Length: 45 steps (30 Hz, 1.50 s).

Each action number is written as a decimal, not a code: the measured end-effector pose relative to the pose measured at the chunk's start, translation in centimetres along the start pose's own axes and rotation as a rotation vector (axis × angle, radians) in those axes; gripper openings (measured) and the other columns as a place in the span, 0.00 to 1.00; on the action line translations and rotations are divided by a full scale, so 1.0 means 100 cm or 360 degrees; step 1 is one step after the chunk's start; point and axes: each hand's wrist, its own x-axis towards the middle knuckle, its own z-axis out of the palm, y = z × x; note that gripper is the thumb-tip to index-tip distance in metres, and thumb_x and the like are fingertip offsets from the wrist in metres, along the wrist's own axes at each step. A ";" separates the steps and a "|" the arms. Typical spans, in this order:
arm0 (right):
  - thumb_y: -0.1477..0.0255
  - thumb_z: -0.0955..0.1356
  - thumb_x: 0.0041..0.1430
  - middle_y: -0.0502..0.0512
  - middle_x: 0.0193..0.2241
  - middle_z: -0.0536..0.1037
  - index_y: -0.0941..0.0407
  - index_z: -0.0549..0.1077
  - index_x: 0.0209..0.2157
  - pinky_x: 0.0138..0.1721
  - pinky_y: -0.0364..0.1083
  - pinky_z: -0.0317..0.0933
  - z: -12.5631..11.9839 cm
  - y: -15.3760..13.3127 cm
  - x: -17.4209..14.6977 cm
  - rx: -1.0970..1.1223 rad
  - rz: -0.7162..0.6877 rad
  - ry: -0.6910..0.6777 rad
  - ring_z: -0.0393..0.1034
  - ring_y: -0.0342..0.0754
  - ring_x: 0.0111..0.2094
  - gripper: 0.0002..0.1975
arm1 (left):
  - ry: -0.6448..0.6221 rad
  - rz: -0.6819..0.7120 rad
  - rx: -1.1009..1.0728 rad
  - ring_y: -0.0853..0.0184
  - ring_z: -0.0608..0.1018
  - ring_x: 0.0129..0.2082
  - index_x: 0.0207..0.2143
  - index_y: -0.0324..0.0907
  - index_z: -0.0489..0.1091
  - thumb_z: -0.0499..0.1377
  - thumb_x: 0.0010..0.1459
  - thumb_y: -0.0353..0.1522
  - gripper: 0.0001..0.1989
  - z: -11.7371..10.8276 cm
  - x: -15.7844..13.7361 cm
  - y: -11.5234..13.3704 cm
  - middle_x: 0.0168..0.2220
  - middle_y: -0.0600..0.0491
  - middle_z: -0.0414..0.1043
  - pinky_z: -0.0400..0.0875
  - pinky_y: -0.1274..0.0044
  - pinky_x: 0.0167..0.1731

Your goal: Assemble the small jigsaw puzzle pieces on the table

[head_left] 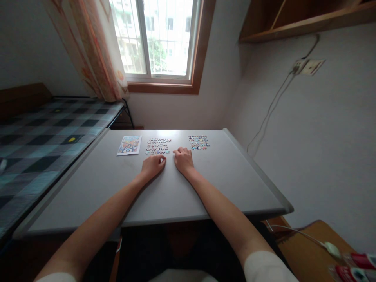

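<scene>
On the pale table (176,192), rows of small jigsaw puzzle pieces (158,145) lie at the middle left, and a second group of puzzle pieces (199,142) lies to the right. My left hand (153,165) rests curled on the tabletop just below the left group, its fingertips turned in and partly hidden. Between the two groups is my right hand (183,159), thumb and forefinger drawn together near the left rows. Whatever is in those fingers, if anything, is too small to make out. A printed picture sheet (129,145) lies flat left of the pieces.
A bed with a checked cover (64,125) stands along the left side. Beyond the table are a window (164,39) and a curtain (88,47). At lower right, a wooden stool (311,250) carries a white cable plug (331,248) and red-labelled bottles (352,272).
</scene>
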 end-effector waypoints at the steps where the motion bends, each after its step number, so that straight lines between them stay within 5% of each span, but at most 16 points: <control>1: 0.74 0.60 0.61 0.60 0.43 0.70 0.54 0.72 0.47 0.47 0.52 0.51 0.000 0.002 0.000 0.0037 0.0017 0.0005 0.58 0.54 0.46 0.16 | -0.0011 -0.0009 0.0001 0.67 0.74 0.28 0.38 0.49 0.76 0.51 0.58 0.40 0.15 -0.001 0.000 0.000 0.28 0.54 0.76 0.61 0.78 0.28; 12: 0.68 0.62 0.60 0.58 0.50 0.64 0.49 0.72 0.49 0.50 0.51 0.52 0.004 0.026 0.003 0.0241 0.0118 -0.0086 0.58 0.52 0.47 0.16 | -0.0026 -0.0007 0.0004 0.67 0.74 0.28 0.39 0.49 0.76 0.51 0.58 0.41 0.15 -0.002 0.000 0.001 0.28 0.54 0.75 0.61 0.78 0.28; 35: 0.65 0.69 0.53 0.57 0.40 0.70 0.54 0.73 0.35 0.46 0.50 0.54 0.008 0.034 0.006 0.0418 0.0256 0.0065 0.61 0.52 0.44 0.10 | 0.0022 0.0032 -0.0022 0.67 0.73 0.27 0.38 0.49 0.76 0.51 0.57 0.41 0.15 0.001 0.000 -0.001 0.27 0.55 0.75 0.58 0.78 0.26; 41: 0.75 0.68 0.51 0.50 0.27 0.74 0.55 0.71 0.33 0.37 0.45 0.59 0.010 0.033 0.009 0.0960 0.0165 0.0071 0.67 0.44 0.30 0.06 | 0.0025 0.0035 -0.0036 0.68 0.73 0.26 0.38 0.49 0.76 0.52 0.57 0.41 0.15 0.001 0.000 -0.002 0.26 0.55 0.74 0.58 0.78 0.25; 45: 0.71 0.69 0.50 0.50 0.24 0.74 0.57 0.72 0.33 0.31 0.42 0.60 0.012 0.029 0.010 0.1379 0.0101 0.0055 0.66 0.42 0.25 0.07 | 0.0046 0.0098 -0.0080 0.68 0.72 0.25 0.39 0.49 0.76 0.53 0.56 0.40 0.14 0.003 0.001 -0.004 0.25 0.56 0.74 0.58 0.78 0.25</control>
